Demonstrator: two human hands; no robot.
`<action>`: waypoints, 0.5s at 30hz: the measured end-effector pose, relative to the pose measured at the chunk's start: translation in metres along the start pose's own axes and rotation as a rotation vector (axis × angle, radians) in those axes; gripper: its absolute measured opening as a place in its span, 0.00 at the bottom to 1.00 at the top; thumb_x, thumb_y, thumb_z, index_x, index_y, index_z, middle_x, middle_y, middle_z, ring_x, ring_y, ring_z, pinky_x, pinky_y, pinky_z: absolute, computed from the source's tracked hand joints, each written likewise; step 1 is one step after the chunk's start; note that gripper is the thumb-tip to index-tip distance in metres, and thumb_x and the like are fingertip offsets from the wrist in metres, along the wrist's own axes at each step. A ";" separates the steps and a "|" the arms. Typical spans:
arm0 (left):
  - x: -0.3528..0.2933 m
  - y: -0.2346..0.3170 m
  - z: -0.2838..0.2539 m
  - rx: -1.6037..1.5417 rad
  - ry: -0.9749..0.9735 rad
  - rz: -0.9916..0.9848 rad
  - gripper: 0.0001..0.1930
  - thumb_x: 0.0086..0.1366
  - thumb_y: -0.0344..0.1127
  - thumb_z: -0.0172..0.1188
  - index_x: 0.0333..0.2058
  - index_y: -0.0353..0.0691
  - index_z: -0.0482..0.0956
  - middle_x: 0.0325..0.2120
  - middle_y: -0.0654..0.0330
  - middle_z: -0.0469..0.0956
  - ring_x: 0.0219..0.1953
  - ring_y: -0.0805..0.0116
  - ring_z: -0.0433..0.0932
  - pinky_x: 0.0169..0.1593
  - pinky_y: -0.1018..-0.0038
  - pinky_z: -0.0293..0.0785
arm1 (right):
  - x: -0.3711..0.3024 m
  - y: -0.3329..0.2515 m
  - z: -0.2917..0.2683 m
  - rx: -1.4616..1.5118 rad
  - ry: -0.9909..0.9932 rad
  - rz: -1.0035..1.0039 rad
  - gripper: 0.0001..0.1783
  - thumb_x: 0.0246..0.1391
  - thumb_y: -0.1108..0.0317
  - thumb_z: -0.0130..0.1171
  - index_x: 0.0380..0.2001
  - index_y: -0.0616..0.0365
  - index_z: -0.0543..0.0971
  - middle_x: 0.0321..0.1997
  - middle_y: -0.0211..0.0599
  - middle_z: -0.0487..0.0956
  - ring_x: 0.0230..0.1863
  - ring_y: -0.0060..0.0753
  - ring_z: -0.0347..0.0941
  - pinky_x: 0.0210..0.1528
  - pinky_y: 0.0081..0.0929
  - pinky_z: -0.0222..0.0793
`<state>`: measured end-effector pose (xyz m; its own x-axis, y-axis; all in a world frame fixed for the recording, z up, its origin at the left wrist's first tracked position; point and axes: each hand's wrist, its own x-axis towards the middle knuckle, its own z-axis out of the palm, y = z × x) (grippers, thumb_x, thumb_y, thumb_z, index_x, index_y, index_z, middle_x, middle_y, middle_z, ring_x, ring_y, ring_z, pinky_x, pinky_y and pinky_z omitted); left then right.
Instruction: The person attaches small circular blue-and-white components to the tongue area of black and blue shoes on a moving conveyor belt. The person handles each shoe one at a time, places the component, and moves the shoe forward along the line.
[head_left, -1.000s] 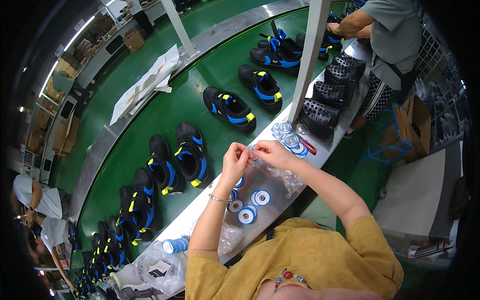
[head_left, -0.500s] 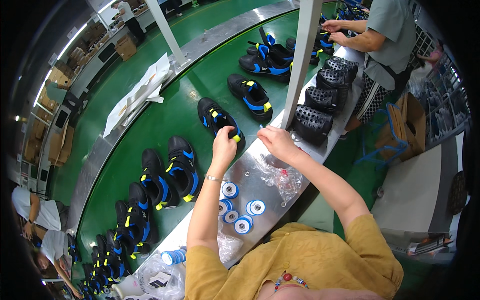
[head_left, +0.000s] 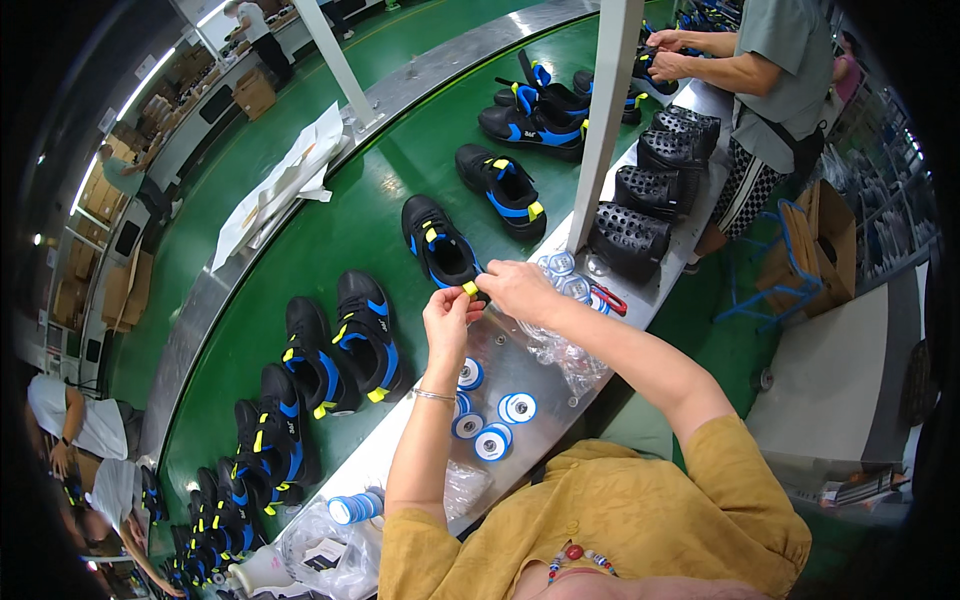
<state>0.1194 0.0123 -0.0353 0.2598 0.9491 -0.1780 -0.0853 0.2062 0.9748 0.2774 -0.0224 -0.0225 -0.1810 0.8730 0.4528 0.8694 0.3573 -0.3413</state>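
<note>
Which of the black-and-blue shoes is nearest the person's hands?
The shoe whose yellow heel tab is between the left hand and right hand; all the others stand apart from both hands.

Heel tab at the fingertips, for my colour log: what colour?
The heel tab is bright yellow-green, best seen in the head view.

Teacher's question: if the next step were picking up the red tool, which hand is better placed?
Probably the right hand: it is nearer the red tool, which lies to its right. The left hand is farther away, at the yellow heel tab of a black shoe.
</note>
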 end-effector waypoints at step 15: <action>-0.008 0.032 -0.013 0.306 0.118 0.415 0.05 0.66 0.30 0.55 0.35 0.34 0.76 0.30 0.62 0.78 0.31 0.77 0.79 0.27 0.84 0.70 | 0.007 -0.001 -0.003 0.436 0.214 0.149 0.07 0.52 0.71 0.51 0.34 0.59 0.75 0.34 0.47 0.78 0.39 0.53 0.75 0.40 0.44 0.71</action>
<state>0.1024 0.0147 -0.0045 0.1519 0.9602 0.2345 0.1311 -0.2547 0.9581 0.2769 -0.0174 -0.0170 0.0680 0.8539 0.5159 0.5974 0.3793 -0.7066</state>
